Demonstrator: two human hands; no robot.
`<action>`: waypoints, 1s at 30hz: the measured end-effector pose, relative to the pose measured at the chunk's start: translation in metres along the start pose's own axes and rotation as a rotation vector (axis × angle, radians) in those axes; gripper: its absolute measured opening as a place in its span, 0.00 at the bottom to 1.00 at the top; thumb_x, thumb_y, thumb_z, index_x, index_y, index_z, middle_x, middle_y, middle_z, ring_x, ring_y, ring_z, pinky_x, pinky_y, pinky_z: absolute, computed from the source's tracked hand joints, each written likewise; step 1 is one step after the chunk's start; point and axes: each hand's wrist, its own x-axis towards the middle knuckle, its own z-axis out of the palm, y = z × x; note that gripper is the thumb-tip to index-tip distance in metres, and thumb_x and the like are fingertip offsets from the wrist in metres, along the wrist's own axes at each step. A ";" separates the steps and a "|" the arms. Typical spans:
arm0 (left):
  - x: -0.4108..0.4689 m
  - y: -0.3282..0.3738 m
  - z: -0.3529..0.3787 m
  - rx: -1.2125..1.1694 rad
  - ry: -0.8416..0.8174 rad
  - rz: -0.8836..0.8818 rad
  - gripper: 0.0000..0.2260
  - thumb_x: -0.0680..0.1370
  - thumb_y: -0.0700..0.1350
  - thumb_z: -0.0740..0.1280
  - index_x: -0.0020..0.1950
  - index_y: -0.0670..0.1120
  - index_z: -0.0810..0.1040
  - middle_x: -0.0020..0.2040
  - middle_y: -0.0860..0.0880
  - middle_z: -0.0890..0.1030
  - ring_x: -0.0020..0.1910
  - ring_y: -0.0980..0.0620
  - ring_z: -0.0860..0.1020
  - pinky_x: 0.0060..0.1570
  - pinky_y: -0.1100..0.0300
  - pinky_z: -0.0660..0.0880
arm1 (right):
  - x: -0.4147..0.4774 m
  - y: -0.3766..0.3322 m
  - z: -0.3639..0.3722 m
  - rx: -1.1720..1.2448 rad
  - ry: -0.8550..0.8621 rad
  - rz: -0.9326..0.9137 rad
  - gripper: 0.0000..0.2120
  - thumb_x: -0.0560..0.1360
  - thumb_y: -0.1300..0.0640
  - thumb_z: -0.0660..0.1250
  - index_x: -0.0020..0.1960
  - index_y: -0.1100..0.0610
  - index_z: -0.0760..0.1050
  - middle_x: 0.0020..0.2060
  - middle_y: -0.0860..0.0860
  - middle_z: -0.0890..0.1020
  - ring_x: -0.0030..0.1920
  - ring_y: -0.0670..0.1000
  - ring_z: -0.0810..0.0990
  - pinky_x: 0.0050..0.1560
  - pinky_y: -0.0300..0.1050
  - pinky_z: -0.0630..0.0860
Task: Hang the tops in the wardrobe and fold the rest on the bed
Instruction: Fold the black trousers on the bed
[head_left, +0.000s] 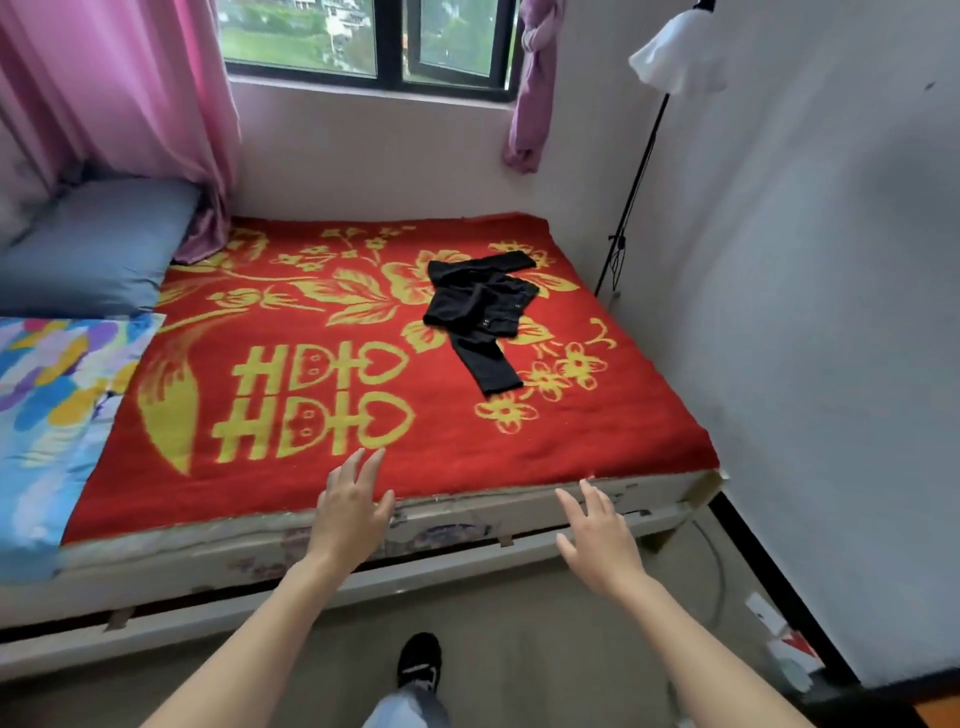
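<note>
One wide camera on my head, facing forward and down at the bed (208, 551)

I stand just beside the bed's near edge, so the view looks across the red blanket (467, 441) toward the window (311, 36) at the top of the picture, with the pillow (98, 244) far left and the wall (831, 312) on my right curving with the lens. It sits close enough that my left hand (348, 512) and right hand (597, 540) come in from the bottom with both forearms showing, and my shoe (420, 660) on the floor (519, 623) lies almost straight below
</note>
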 end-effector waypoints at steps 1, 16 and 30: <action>0.013 0.001 0.001 -0.007 0.005 0.002 0.25 0.79 0.46 0.63 0.75 0.47 0.60 0.74 0.44 0.61 0.73 0.45 0.58 0.68 0.45 0.62 | 0.014 0.001 -0.006 -0.008 0.009 -0.006 0.28 0.81 0.50 0.54 0.77 0.51 0.46 0.76 0.56 0.48 0.76 0.55 0.47 0.72 0.51 0.54; 0.262 -0.007 0.019 -0.035 0.036 -0.077 0.25 0.79 0.46 0.63 0.75 0.44 0.61 0.72 0.41 0.64 0.70 0.42 0.63 0.66 0.49 0.64 | 0.250 0.037 -0.090 -0.063 0.036 0.041 0.28 0.80 0.49 0.54 0.77 0.50 0.48 0.76 0.55 0.49 0.76 0.54 0.48 0.72 0.50 0.56; 0.413 0.033 0.053 0.099 0.004 -0.110 0.25 0.80 0.48 0.61 0.75 0.47 0.60 0.73 0.45 0.63 0.72 0.46 0.61 0.67 0.49 0.64 | 0.429 0.095 -0.105 -0.006 -0.074 0.026 0.27 0.80 0.52 0.55 0.76 0.50 0.51 0.76 0.56 0.50 0.76 0.55 0.49 0.72 0.52 0.56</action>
